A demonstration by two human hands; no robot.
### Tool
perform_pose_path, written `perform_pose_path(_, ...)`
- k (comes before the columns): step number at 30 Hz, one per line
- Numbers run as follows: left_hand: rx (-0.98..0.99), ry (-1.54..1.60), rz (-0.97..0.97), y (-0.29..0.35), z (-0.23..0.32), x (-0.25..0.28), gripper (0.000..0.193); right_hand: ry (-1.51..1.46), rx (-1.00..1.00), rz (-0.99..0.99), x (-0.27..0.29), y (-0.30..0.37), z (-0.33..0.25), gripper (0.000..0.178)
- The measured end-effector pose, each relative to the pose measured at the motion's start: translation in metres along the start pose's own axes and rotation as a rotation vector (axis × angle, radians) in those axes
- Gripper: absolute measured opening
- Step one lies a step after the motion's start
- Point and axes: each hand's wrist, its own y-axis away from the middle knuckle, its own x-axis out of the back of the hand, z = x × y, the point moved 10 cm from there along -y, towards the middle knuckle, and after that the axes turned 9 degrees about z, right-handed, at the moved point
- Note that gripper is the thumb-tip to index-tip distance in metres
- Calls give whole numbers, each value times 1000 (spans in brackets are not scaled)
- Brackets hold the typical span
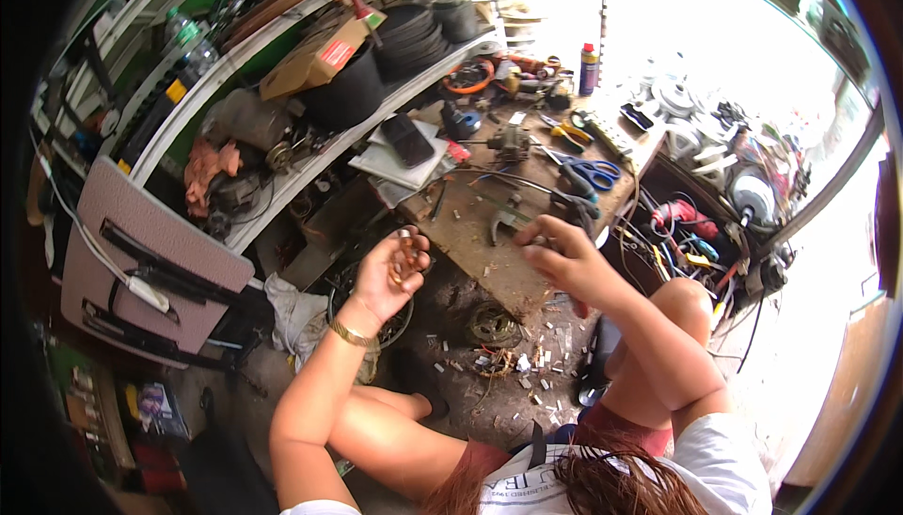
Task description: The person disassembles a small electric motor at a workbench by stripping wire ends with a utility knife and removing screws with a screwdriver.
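My left hand (388, 275) is raised palm up left of the worktable, its fingers curled round several small copper-coloured pieces (406, 261). A metal watch band (350, 332) circles that wrist. My right hand (557, 253) hovers over the table's near edge, fingers bent and drawn together; whatever they pinch, if anything, is too small or hidden. Just beyond it lies a metal clamp-like tool (499, 223), partly behind the fingers. Farther back on the worktable (470, 256) are blue-handled scissors (594, 174), yellow-handled pliers (569, 134) and a small motor part (511, 142).
Left of the table, a shelf (310, 153) carries a black bucket (348, 92) and cardboard. A dark phone (407, 141) rests on a pale slab. At right stands a crate of tools (677, 233). Below, a wire coil (494, 325) and scattered scraps (536, 383) lie on the floor.
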Motion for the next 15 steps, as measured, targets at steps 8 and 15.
perform_pose_path(8, -271, -310, 33, 33, -48, -114, 15, -151, 169, 6, -13, 12, -15, 32)
perform_pose_path(15, -350, -202, 23, 45, -63, -125, 15, -157, 133, -89, -12, 23, -3, 25)
